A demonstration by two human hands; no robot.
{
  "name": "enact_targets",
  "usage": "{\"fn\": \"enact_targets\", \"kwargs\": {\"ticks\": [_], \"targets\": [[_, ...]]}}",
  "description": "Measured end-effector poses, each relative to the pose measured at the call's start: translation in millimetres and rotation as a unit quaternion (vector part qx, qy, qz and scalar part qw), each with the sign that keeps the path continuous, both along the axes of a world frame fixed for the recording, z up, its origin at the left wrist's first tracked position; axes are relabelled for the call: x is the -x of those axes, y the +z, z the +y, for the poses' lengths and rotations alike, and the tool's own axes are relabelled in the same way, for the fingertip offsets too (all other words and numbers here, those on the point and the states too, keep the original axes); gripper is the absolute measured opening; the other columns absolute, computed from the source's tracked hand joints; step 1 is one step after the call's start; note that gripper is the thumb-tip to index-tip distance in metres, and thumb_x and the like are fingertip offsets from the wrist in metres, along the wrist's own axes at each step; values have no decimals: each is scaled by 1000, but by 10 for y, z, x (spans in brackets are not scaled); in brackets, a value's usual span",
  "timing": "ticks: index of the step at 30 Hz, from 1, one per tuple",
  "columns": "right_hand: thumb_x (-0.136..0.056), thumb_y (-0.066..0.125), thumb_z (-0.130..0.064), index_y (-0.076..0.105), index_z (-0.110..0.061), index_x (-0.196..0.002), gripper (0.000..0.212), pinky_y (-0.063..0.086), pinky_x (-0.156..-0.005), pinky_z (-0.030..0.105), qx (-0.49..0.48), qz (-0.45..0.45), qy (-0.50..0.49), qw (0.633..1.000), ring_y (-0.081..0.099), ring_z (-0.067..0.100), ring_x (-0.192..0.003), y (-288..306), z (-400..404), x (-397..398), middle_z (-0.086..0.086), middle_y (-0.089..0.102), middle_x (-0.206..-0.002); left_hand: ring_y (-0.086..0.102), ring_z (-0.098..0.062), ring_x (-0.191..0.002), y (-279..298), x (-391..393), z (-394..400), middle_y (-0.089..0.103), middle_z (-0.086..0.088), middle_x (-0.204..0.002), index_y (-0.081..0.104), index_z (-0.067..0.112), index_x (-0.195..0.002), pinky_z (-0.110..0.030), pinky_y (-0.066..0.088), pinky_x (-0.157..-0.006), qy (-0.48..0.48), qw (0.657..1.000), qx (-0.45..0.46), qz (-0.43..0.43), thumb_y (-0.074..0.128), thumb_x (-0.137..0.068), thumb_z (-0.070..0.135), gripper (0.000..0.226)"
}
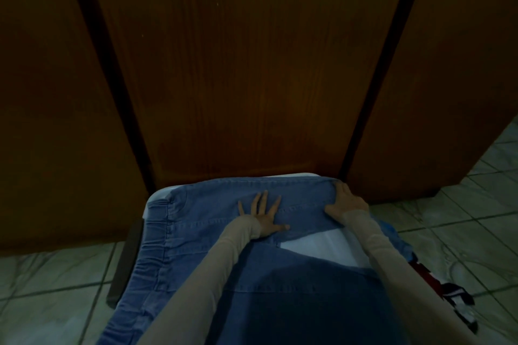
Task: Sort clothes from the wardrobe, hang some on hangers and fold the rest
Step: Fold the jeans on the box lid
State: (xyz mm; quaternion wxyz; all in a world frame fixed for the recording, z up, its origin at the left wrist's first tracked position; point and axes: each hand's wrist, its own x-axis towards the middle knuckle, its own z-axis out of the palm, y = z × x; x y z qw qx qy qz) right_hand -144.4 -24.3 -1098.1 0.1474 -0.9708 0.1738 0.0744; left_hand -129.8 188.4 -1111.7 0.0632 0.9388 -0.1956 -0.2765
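**tilefloor_lurker:** Standing right behind the person here, so what am I looking at?

**corner_watcher:** Blue denim garment with a gathered elastic waistband [213, 232], spread flat over a white padded surface [314, 246] that's pushed up against the dark brown wooden wardrobe doors [252, 64]. Waistband runs down the left edge; the far edge of the denim sits just short of the doors.

**tilefloor_lurker:** And the hands?

**corner_watcher:** Left hand [265, 214] is flat on the denim, fingers straight and fanned, palm pressing down, not gripping anything. Right hand [346, 202] is at the far right corner of the fabric, fingers curled over the folded edge there, looks like it has hold of that corner. Both arms in pale beige long sleeves [372, 235].

**tilefloor_lurker:** Anything else around?

**corner_watcher:** Pale green tiled floor [462, 232] on both sides. A dark flat bar [126, 260] runs along the left side of the surface. Down at the right edge there's a red, white and black patterned cloth [448, 294] hanging off, can't tell what garment it is. Room's pretty dim.
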Motion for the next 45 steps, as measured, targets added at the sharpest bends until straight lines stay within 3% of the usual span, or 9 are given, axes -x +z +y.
{"fn": "enact_targets", "kwargs": {"ticks": [6,10,14,19,24,29,32,37,45], "targets": [[-56,41,-38,19,-27,-147,95,39,-100,35,-195,24,-22,980,43,35,-125,55,-120,-7,14,38,-144,-28,-22,-140,-10,-19,-6,-32,-1,-151,-19,36,-145,-64,-14,-105,-1,1000,0,2,35,-89,64,82],[-57,36,-36,27,-23,-145,90,37,-98,32,-243,-22,-44,969,43,33,-126,-1,-111,17,13,40,-143,-28,-22,-140,-17,-35,-8,-32,-1,-151,-19,36,-144,-64,-14,-105,-2,1000,4,3,35,-90,64,82],[-76,40,-42,12,-29,-148,78,38,-103,42,-167,0,-26,986,41,35,-126,-31,-73,116,13,36,-145,-27,-20,-140,-45,-11,2,-30,0,-152,-17,35,-145,-62,-16,-105,1,1000,16,-13,33,-91,62,78],[-100,31,-34,-10,-26,-149,64,6,-114,56,70,17,68,995,-4,19,-145,-100,-33,370,0,-15,-157,-15,-13,-144,-148,245,167,-15,1,-157,-8,31,-148,-44,-15,-113,-7,988,71,-139,14,-101,46,54],[-103,17,-35,-3,-27,-150,52,-4,-111,61,105,51,133,984,-16,12,-144,-98,156,856,-5,-20,-156,-9,-11,-145,-142,554,415,-12,2,-158,-8,30,-149,-42,-13,-114,-20,987,60,-150,9,-98,51,58],[-101,23,-46,1,-30,-150,56,-9,-113,52,39,60,177,982,-4,8,-145,-29,219,1332,-10,-5,-157,-10,-12,-145,-84,879,607,-13,0,-157,-10,29,-148,-41,-9,-116,-26,990,35,-131,11,-99,49,57],[-99,40,-29,20,-25,-149,53,10,-116,37,19,36,199,979,22,15,-141,67,127,1503,-3,20,-155,-9,-14,-145,-30,1084,713,-12,-1,-158,-12,27,-148,-40,-8,-116,-48,990,16,-131,15,-100,49,59],[-96,45,-13,52,-17,-127,32,42,-94,33,71,-22,57,996,52,26,-118,228,-79,1679,10,51,-132,-1,-15,-146,24,1250,918,-8,0,-158,-9,26,-149,-39,-7,-115,-56,989,-10,-134,17,-101,47,59],[-94,42,-3,59,-11,-112,26,47,-86,33,125,-48,-114,984,59,27,-107,312,-297,1964,12,60,-118,3,-16,-146,51,1344,1021,-2,1,-159,-3,27,-150,-41,-5,-116,-23,991,7,-128,22,-100,46,59]]}}
